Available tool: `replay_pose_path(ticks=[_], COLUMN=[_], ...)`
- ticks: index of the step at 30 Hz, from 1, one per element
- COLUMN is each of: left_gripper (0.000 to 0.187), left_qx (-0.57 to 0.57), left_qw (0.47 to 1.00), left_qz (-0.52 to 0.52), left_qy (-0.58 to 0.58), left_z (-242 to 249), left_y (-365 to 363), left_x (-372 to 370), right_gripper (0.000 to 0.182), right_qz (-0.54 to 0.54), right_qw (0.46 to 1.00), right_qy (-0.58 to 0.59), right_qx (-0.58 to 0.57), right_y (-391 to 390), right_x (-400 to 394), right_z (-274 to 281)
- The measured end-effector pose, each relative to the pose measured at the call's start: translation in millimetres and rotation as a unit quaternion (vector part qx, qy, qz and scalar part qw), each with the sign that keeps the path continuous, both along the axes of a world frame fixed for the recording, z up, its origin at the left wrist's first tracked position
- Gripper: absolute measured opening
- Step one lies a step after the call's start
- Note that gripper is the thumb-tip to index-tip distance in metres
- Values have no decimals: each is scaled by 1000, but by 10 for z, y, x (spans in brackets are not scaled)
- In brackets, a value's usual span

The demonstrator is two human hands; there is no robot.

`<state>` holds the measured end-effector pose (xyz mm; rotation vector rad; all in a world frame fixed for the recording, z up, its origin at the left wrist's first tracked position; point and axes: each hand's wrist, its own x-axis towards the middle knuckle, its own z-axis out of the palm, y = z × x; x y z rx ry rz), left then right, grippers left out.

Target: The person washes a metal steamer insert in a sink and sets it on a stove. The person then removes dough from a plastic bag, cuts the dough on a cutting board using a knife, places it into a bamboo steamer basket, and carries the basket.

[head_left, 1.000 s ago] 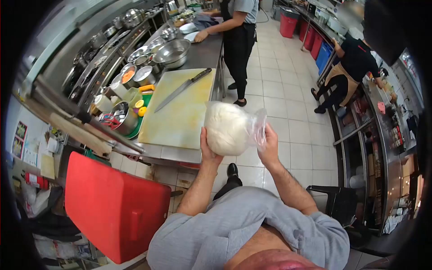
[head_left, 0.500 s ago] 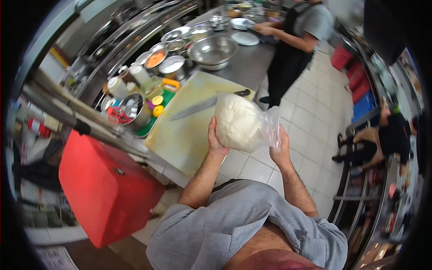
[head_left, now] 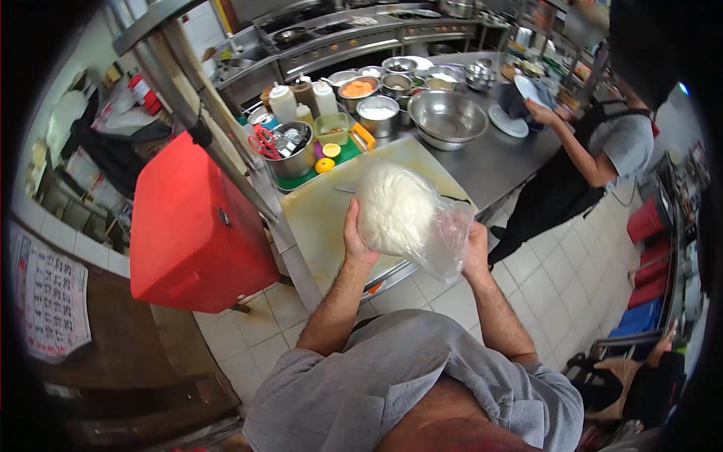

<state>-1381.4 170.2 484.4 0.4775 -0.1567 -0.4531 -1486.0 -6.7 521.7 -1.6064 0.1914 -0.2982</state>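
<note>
A large white mass in a clear plastic bag (head_left: 395, 207) is held up in front of me, over the near part of a cutting board (head_left: 312, 233). My left hand (head_left: 358, 237) supports its left side, with fingers against the plastic. My right hand (head_left: 474, 252) grips the loose, gathered end of the bag at the right. Behind the bag lies a knife (head_left: 346, 187), mostly hidden by it on the board.
Left of the counter stands a red box (head_left: 203, 226). Beyond the board are a metal bowl (head_left: 448, 117), squeeze bottles (head_left: 282, 103) and a utensil pot (head_left: 290, 151). A co-worker (head_left: 595, 151) holds a plate at the right. Another person (head_left: 640, 380) is at lower right.
The view has swung toward the left, bringing a wall calendar and stoves into sight. The bag now covers most of the knife. The co-worker has lifted a plate.
</note>
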Motion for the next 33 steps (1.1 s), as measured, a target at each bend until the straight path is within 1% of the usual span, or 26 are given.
replay_pose_path(ticks=[1, 3, 4, 5, 7, 8, 10, 11, 13, 14, 15, 17, 18, 19, 20, 21, 22, 23, 24, 25, 26, 27, 28, 29, 31, 33], left_gripper=[59, 59, 58, 58, 58, 58, 58, 58, 58, 58, 58, 57, 57, 57, 57, 56, 55, 55, 55, 56, 56, 55, 54, 54, 52, 46], left_qx=[4, 10, 18, 21, 10, 12, -32, -31, -37, -35, -27, -17, -14, -11, -11, 23, 56, 56, 119, 182, 182, 256, 330, 332, 462, 469], left_qw=[1000, 999, 998, 998, 998, 998, 996, 996, 993, 993, 994, 995, 995, 994, 994, 989, 980, 980, 970, 956, 956, 940, 918, 918, 871, 871], left_qz=[10, 33, 41, 48, 66, 65, 78, 77, 108, 109, 104, 98, 98, 98, 101, 122, 143, 144, 148, 152, 152, 128, 102, 102, 32, 38], left_qy=[-12, -27, -39, -39, -17, -14, 14, 16, 22, 27, 18, 14, -12, -39, -39, -84, -129, -129, -151, -172, -172, -183, -192, -192, -166, -141], left_z=[28, 48, 43, 13, -75, -66, -15, 9, 30, 22, 13, 12, 48, 81, 100, 118, 140, 206, 301, 350, 349, 344, 333, 312, 239, 194], left_y=[8, 73, 120, 167, 254, 293, 364, 387, 442, 483, 519, 552, 560, 576, 598, 621, 638, 649, 653, 655, 647, 627, 609, 591, 537, 478], left_x=[-15, -38, -52, -63, -97, -151, -246, -260, -281, -275, -252, -242, -249, -241, -215, -183, -162, -167, -187, -193, -183, -178, -177, -153, -107, -98], right_gripper=[25, 40, 53, 53, 44, 44, 33, 33, 25, 24, 24, 28, 45, 45, 54, 63, 63, 72, 82, 82, 87, 93, 93, 97, 102, 108], right_qz=[14, -54, -10, -2, -34, -35, -127, -128, -80, -16, -13, 76, 125, 126, 127, 128, 130, 138, 143, 143, 154, 162, 162, 170, 175, 169], right_qw=[1000, 991, 996, 996, 969, 970, 928, 928, 835, 842, 846, 935, 981, 981, 985, 988, 987, 988, 975, 975, 950, 914, 914, 918, 922, 935], right_qy=[-4, -118, -86, -85, -179, -176, -251, -249, -352, -351, -345, -227, -116, -114, -81, -50, -50, -42, -32, -32, -39, -45, -45, -43, -37, 20], right_qx=[-2, 26, 19, 23, -165, -163, -245, -245, -415, -410, -407, -264, -96, -95, -84, -74, -74, 47, 167, 167, 269, 369, 370, 355, 343, 310], right_y=[4, 126, 137, 155, 192, 206, 224, 236, 264, 280, 335, 454, 456, 461, 469, 479, 489, 500, 514, 536, 571, 600, 614, 615, 569, 481], right_x=[13, 14, -2, 21, 70, 106, 188, 161, 92, 99, 100, 138, 185, 182, 175, 182, 214, 251, 277, 284, 284, 279, 272, 267, 222, 149], right_z=[-25, 13, 47, 22, -69, -102, -133, -104, 8, 37, 99, 218, 134, 166, 247, 294, 230, 88, -38, -129, -208, -294, -398, -495, -656, -763])
